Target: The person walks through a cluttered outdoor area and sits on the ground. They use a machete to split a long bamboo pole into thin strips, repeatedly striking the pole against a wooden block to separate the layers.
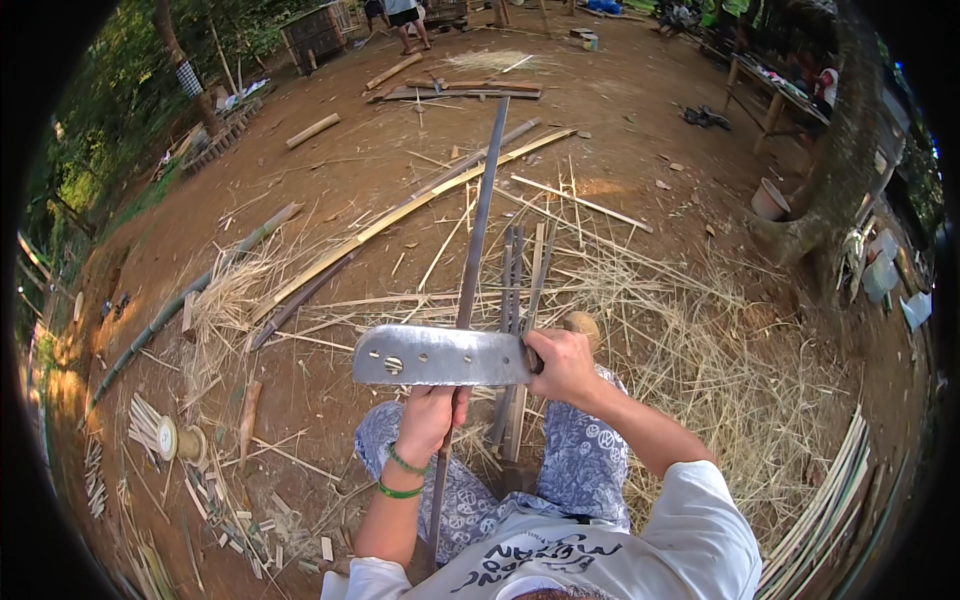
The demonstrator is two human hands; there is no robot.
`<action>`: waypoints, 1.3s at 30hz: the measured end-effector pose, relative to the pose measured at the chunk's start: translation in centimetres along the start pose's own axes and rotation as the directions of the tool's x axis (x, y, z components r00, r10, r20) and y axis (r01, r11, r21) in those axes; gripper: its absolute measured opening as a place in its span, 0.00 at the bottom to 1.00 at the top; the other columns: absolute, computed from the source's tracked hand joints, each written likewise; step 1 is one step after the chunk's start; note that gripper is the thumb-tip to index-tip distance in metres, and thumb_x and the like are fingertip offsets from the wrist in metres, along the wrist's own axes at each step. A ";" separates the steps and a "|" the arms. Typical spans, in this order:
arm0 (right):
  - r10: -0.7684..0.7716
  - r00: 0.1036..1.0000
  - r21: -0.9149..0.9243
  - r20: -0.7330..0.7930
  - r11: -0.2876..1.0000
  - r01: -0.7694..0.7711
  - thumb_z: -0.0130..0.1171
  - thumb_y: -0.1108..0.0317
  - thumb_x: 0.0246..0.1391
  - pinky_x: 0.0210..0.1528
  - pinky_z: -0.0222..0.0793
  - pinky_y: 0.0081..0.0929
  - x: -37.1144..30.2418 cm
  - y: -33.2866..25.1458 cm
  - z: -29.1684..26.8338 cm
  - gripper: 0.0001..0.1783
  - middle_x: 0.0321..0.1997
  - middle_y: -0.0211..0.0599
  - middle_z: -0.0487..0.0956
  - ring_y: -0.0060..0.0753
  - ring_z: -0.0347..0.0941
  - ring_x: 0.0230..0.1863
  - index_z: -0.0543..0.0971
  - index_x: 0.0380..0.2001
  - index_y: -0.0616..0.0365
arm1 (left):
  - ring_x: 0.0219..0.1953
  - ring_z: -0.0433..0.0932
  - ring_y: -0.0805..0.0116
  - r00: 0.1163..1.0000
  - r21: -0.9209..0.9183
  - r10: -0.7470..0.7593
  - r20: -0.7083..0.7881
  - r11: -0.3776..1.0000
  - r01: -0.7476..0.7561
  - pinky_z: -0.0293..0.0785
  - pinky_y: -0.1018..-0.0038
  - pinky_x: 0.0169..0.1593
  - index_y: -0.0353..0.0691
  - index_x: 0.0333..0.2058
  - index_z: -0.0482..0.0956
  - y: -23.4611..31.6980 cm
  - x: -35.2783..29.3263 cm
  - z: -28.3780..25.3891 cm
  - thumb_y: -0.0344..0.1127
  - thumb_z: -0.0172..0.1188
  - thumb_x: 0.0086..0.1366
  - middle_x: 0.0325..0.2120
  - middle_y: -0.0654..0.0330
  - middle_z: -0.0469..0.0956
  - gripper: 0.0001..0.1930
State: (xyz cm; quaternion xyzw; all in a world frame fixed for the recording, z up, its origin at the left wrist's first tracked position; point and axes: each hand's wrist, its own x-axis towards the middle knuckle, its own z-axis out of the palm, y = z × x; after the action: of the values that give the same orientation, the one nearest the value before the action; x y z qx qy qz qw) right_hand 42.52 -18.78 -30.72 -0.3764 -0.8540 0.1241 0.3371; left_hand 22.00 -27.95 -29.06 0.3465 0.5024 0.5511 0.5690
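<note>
In my right hand (566, 364), closed round its dark handle, is a broad cleaver (440, 356) with holes along its blade. The blade lies sideways across a long, narrow dark strip (483, 215), probably split bamboo. My left hand (428, 420) is wrapped round that strip just below the blade, which hides part of the fingers. The strip runs from beside my lap away toward the far ground. Several more dark strips (511, 275) stand between my knees, passing behind the blade. Beyond my right hand shows a rounded tan wooden piece (582, 327).
Shavings (640, 290) and long split pieces (400, 210) litter the dirt ahead. At left lie a green bamboo pole (190, 290) and a spool (180, 440). A bucket (769, 200) stands by a tree trunk at right. People (405, 20) stand far off.
</note>
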 end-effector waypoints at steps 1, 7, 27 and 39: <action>-0.006 1.000 0.001 -0.006 1.000 0.006 0.63 0.72 0.27 0.27 0.71 0.44 0.1 -0.3 0.0 0.14 0.24 0.41 0.77 0.50 0.77 0.26 0.73 0.24 0.61 | 0.14 0.65 0.79 1.000 0.015 -0.007 -0.009 1.000 0.007 0.59 0.80 0.17 0.39 0.29 0.71 -0.6 0.2 -0.2 0.38 0.47 0.74 0.18 0.63 0.69 0.14; 0.056 0.994 -0.058 -0.091 0.996 -0.061 0.64 0.72 0.30 0.26 0.72 0.40 1.6 1.3 -1.0 0.11 0.21 0.42 0.77 0.48 0.77 0.24 0.73 0.22 0.59 | 0.13 0.61 0.82 0.986 0.006 0.004 0.165 1.000 -0.005 0.59 0.84 0.17 0.37 0.48 0.72 1.3 -0.7 1.1 0.37 0.44 0.76 0.17 0.68 0.65 0.12; -0.114 0.972 -0.110 -0.207 0.990 0.092 0.60 0.75 0.27 0.20 0.69 0.35 3.3 1.2 -2.5 0.10 0.16 0.34 0.72 0.35 0.72 0.18 0.69 0.17 0.55 | 0.11 0.58 0.81 0.989 -0.028 0.035 0.145 0.999 -0.031 0.56 0.81 0.17 0.37 0.56 0.68 2.2 -2.1 1.7 0.35 0.42 0.75 0.15 0.68 0.64 0.16; -0.119 0.956 -0.242 -0.269 0.969 0.053 0.58 0.76 0.30 0.20 0.66 0.32 4.5 2.2 -4.4 0.09 0.14 0.31 0.73 0.28 0.70 0.15 0.69 0.15 0.51 | 0.11 0.59 0.84 0.961 -0.022 0.009 0.276 1.000 -0.003 0.58 0.85 0.16 0.38 0.67 0.57 2.3 -4.3 1.1 0.37 0.41 0.77 0.16 0.69 0.62 0.23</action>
State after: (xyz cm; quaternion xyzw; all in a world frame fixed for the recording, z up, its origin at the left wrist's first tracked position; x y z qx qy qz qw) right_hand 44.48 -14.20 -26.29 -0.3891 -0.8217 -0.0461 0.4138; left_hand 22.93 -31.64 -25.79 0.4155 0.4110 0.5045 0.6356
